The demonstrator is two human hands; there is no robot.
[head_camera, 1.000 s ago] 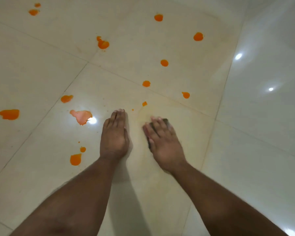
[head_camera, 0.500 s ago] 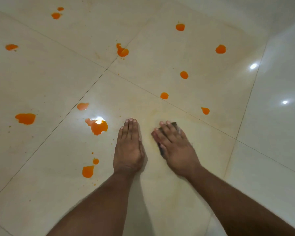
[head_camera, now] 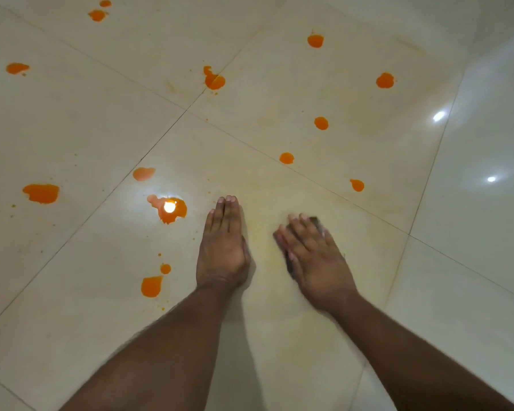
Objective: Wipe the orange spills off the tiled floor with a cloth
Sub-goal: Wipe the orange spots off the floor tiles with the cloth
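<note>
Several orange spills dot the glossy cream tiled floor [head_camera: 279, 336]. My right hand [head_camera: 316, 258] presses flat on a small dark cloth [head_camera: 315, 221], which shows only past my fingertips and under my thumb side. My left hand [head_camera: 223, 250] lies flat on the tile beside it, fingers straight and together, holding nothing. The closest spills are a large splash [head_camera: 172, 210] under a light glare left of my left hand, a blob [head_camera: 151, 286] lower left, and two drops [head_camera: 286, 158] [head_camera: 357, 185] ahead of my right hand. A faint yellowish smear [head_camera: 264, 209] lies between my hands.
More orange spills lie farther off: a wide patch [head_camera: 41, 193] at the left, a double blob [head_camera: 215, 80] on a grout crossing, and drops [head_camera: 321, 123] [head_camera: 385, 80] [head_camera: 315, 40] toward the back. Whiter tiles [head_camera: 472, 232] with light reflections run along the right.
A small orange drop just ahead of my hands has gone, leaving a faint smear. My right hand with the cloth is blurred and has shifted slightly. My view has drifted, so the spills sit farther right.
</note>
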